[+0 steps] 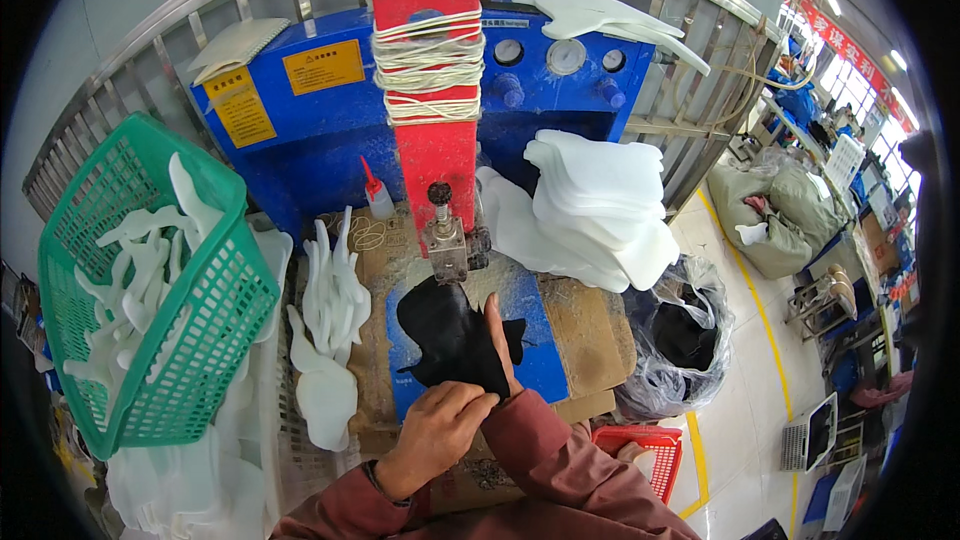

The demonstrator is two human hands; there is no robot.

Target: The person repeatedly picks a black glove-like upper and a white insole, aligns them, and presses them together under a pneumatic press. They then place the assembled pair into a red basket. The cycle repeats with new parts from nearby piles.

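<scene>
A black, irregularly cut piece of soft material [448, 335] lies on the blue work plate [537, 345] under the small metal press head [446, 245] of a blue and red machine [435, 110]. My left hand [435, 432] pinches the near edge of the black piece. My right hand [500, 340] lies flat along the piece's right edge, fingers pointing toward the press head. Both sleeves are dark red.
A green basket [150, 280] of white cut pieces tilts at the left. More white pieces [330, 340] lie beside the plate, and a thick stack [600, 205] sits at the right. A glue bottle [377, 195], a bag of black scraps [680, 340] and a red basket [650, 450] are nearby.
</scene>
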